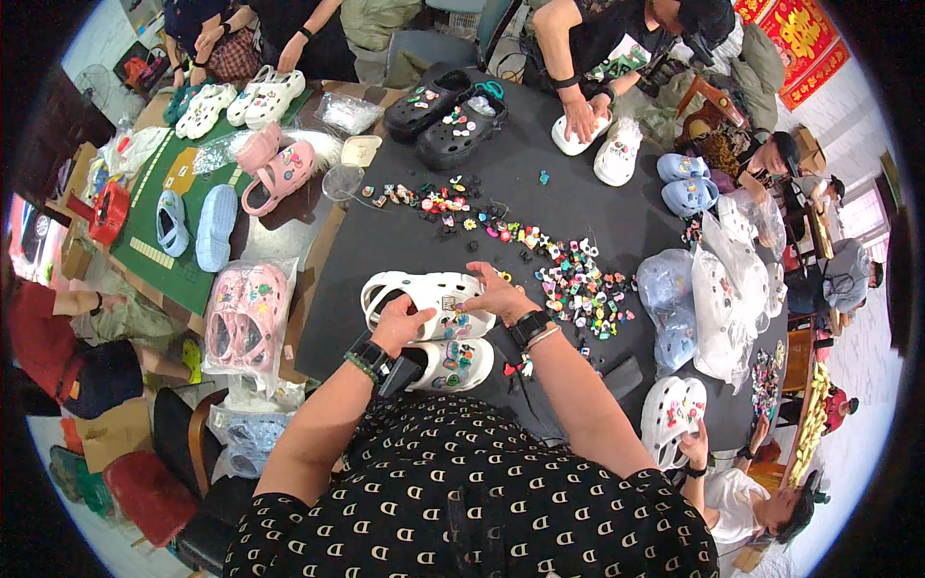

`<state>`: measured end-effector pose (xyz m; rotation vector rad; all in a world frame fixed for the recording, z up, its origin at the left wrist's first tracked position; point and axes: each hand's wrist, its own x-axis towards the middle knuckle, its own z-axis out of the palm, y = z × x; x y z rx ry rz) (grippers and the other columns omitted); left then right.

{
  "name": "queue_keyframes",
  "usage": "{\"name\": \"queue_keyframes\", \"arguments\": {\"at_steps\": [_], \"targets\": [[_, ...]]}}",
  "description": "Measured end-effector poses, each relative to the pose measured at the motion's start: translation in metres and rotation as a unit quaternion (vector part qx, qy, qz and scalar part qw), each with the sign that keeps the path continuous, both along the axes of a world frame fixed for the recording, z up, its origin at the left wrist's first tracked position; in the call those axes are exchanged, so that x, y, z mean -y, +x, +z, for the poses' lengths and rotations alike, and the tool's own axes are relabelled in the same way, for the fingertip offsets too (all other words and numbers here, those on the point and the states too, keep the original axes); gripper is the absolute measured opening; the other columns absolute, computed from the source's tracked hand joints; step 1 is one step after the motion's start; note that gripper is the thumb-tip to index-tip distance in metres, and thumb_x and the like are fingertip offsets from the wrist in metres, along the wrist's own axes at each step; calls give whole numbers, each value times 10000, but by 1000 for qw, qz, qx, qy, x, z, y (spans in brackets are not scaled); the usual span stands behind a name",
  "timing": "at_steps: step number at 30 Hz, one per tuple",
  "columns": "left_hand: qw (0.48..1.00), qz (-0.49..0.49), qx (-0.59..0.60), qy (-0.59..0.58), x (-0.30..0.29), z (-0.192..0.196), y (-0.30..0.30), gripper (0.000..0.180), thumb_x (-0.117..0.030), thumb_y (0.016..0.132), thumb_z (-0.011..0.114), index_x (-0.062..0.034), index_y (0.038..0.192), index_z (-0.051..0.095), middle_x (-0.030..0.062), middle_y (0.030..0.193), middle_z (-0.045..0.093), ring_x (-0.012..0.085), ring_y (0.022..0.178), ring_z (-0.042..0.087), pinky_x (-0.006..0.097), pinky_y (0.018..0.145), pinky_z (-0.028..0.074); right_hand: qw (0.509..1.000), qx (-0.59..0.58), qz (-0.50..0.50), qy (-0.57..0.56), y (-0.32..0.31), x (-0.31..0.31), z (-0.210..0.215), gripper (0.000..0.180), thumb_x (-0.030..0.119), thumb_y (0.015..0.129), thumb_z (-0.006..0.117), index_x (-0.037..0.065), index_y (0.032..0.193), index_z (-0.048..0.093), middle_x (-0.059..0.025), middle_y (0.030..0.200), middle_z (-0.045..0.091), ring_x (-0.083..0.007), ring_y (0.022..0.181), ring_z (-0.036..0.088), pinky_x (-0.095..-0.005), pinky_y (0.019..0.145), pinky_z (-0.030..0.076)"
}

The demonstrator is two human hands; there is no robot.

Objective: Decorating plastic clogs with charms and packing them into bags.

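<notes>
Far left edge: a red stool [109, 212] stands beside a green mat [164, 207], and a seated person's arm [72, 303] shows below them.
Green mat: two pale blue clogs [196, 223] lie side by side on it; white clogs [241, 99] sit at its far end.
Pink pairs: one pink clog pair [279, 169] rests near the mat's right edge, another pink pair in a clear bag [246, 313] lies closer to the person.
Left hand [403, 324]: it rests on the near side of the upper white clog [424, 297], fingers curled and pressing on it; a dark band sits on the wrist.
Lower white clog [453, 364]: it lies just below the upper one, touching it, on the black table [385, 241], with coloured charms on its top.
Right hand [499, 294]: fingertips are pinched together at the clog's upper surface by a small charm; whether it grips the charm I cannot tell. A black watch is on the wrist.
Loose charms [540, 260]: a scattered band runs across the table, from the middle toward the right hand.
Black clogs [443, 114]: a decorated pair sits at the table's far side.
Right side: clear bags of pale blue clogs [674, 308] lie by the table's edge, and another person's hand [692, 448] holds a white clog [672, 409].
</notes>
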<state>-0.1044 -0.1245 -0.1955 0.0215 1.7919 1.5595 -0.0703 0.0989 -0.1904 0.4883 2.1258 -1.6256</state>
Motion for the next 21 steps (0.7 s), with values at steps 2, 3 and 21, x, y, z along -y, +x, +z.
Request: {"name": "queue_keyframes", "arguments": {"at_steps": [2,3,21], "targets": [[1000,-4,6,-4,1,1,0,329,-104,847,658,8,1148,587,60,1068,642,143,941,593,294,824,468,999,26,-3,20,0,2,-5,902,112,601,843,103,1352,343,-158,1223,504,-280,1094,515,-370,918,437],[1000,-4,7,-4,1,1,1,329,-104,847,658,8,1148,587,60,1068,642,143,941,593,294,824,468,1000,4,-11,23,1,3,-10,914,125,588,843,117,1349,339,-169,1222,505,-297,1084,524,-380,914,442],[995,-20,-82,-50,1,1,-14,302,-216,831,696,23,1006,634,76,915,667,147,821,605,297,737,475,996,-49,-47,-50,15,-4,-11,893,221,728,785,55,1419,243,-241,1375,398,-309,1248,433,-379,1028,374]]}}
